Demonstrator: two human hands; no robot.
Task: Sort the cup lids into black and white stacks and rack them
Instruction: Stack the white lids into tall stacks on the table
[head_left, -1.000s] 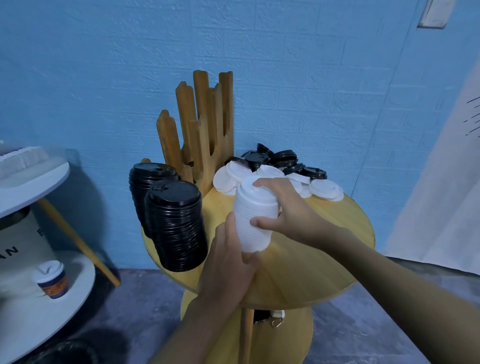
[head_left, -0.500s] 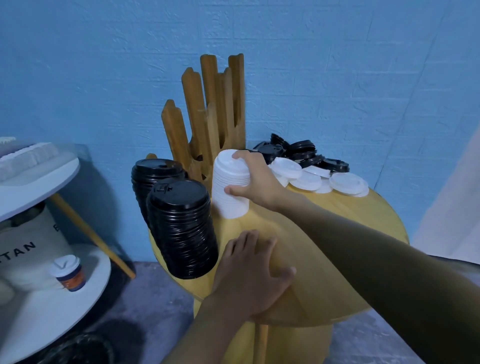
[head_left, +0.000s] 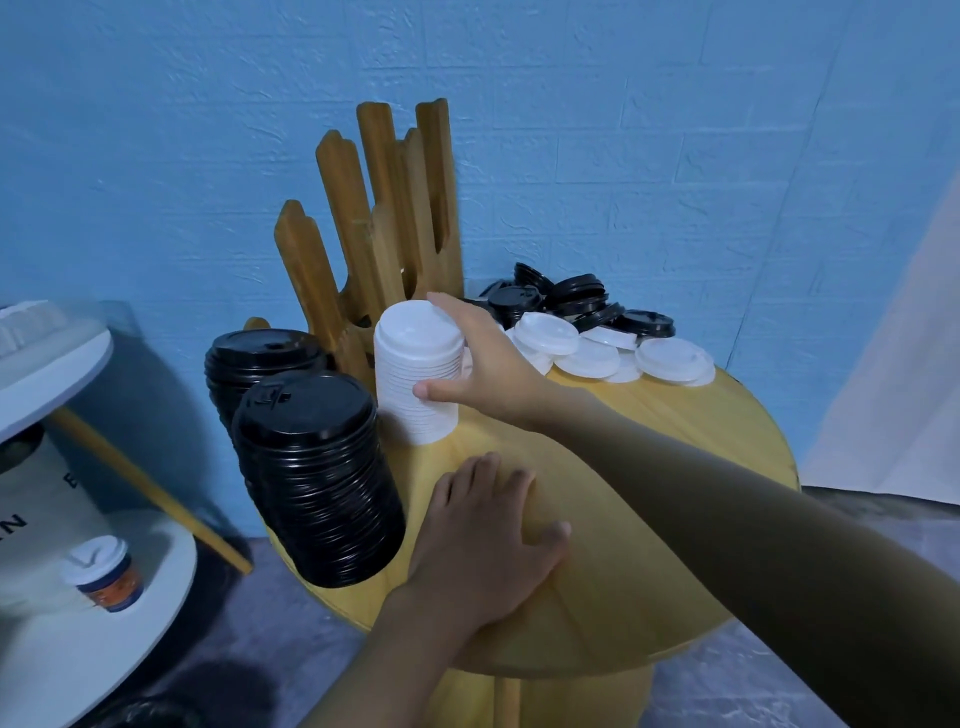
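Note:
My right hand (head_left: 488, 364) grips a tall stack of white lids (head_left: 415, 374), which stands on the round wooden table (head_left: 649, 519) right in front of the wooden rack (head_left: 384, 223). My left hand (head_left: 488, 540) rests flat on the table top near its front. Two tall stacks of black lids (head_left: 317, 467) stand at the table's left edge, beside the rack. Loose white lids (head_left: 597, 348) and loose black lids (head_left: 571, 296) lie mixed at the back right of the table.
A blue wall rises close behind the table. To the left stands a white two-tier round table (head_left: 62, 623) with a lidded paper cup (head_left: 104, 571) on its lower shelf. A pale curtain (head_left: 893, 364) hangs at the right.
My right hand carried the white stack away from me and set it by the rack. My left hand let go of the stack and came down flat on the table.

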